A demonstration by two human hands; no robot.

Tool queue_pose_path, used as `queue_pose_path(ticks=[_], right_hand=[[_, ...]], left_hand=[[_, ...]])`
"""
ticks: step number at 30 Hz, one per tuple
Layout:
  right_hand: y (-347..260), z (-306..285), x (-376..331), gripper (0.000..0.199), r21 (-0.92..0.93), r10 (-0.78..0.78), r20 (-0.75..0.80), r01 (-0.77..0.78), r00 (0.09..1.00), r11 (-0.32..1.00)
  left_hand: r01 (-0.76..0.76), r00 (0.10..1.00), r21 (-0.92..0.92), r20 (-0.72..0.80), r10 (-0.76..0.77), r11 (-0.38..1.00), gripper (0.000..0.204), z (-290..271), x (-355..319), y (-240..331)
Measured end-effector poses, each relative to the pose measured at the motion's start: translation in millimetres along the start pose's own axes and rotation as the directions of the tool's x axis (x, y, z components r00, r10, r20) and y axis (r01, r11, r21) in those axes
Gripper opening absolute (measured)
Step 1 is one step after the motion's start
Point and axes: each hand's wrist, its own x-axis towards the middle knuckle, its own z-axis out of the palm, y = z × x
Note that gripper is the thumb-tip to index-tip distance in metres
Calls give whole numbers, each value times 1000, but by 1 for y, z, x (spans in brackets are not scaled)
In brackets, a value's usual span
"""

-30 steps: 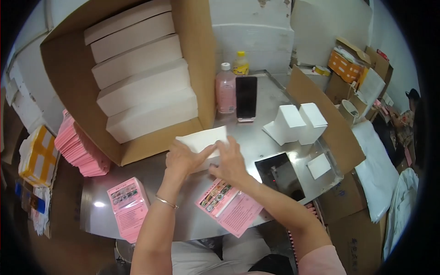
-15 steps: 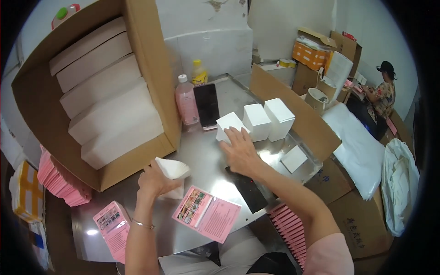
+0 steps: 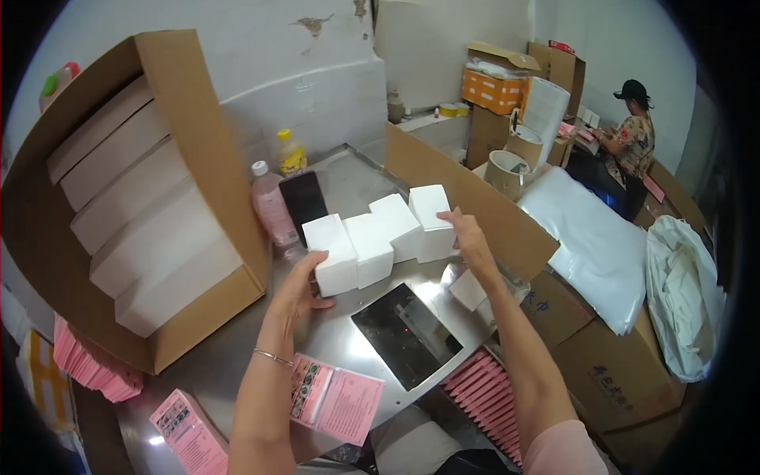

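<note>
Several white blocks of stacked paper napkins (image 3: 370, 247) stand side by side in an uneven row on the metal table. My left hand (image 3: 301, 283) grips the left end block, thumb near its top and fingers low at its side. At the other end, my right hand (image 3: 469, 236) holds the right block (image 3: 432, 226), a finger on its front face and the rest partly hidden behind it. Below the row lies a black glass-topped device (image 3: 407, 336) with a small red light. A small white stack (image 3: 469, 291) lies beside my right forearm.
An open carton (image 3: 210, 328) of white stacks stands on the left. Pink printed packs (image 3: 348, 404) lie near the front edge. A phone (image 3: 303, 207) leans by a pink bottle (image 3: 271, 202). A cardboard flap (image 3: 467, 202) borders the right; a person (image 3: 633, 134) sits beyond.
The folded white paper has left my left hand, which now grips the row's left end. The row has grown by one block. My right hand moved to its right end; the view shifted right.
</note>
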Motion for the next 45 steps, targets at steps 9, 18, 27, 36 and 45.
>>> queue_pose_path(ticks=[9, 18, 27, 36, 45], right_hand=[[6, -4, -96, 47, 146, -16, -344, 71, 939, 987], [12, 7, -110, 48, 110, -223, -404, 289, 887, 951], [-7, -5, -131, 25, -128, -304, -558, 282, 772, 951], [-31, 14, -173, 55, -716, -96, 27, 86, 995, 693], [-7, 23, -186, 30, -607, -324, -92, 205, 942, 768]], left_hand=[[-206, 974, 227, 137, 178, 952, 65, 39, 50, 26], [-491, 852, 279, -43, 521, 825, 77, 98, 175, 25], [-510, 832, 396, 4, 555, 763, 95, 117, 152, 40], [-698, 715, 598, 553, 429, 393, 38, 74, -34, 20], [-396, 690, 878, 478, 543, -270, 44, -2, -216, -104]])
